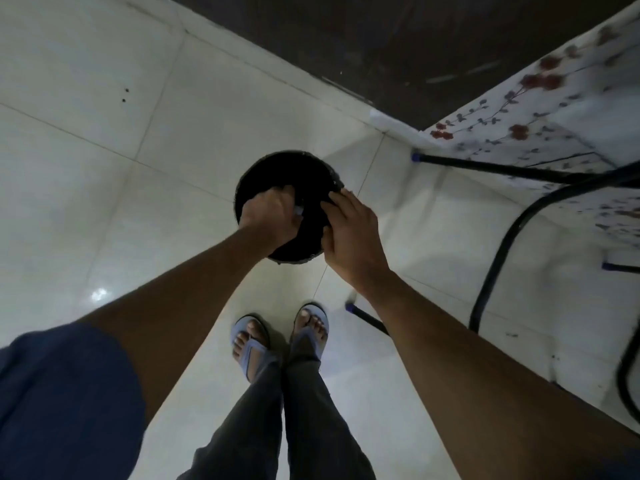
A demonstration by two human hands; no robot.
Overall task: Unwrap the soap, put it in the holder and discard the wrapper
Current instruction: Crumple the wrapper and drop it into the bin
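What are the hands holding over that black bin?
The left hand pinches a small pale scrap, likely the wrapper, in its fingertips over the black bin. The right hand grips the bin's rim.

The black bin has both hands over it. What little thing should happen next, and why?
Probably the left hand should open and let go. It is closed over the mouth of the bin, with a bit of pale wrapper showing at its fingers. The right hand rests at the rim, so the wrapper would likely fall inside.
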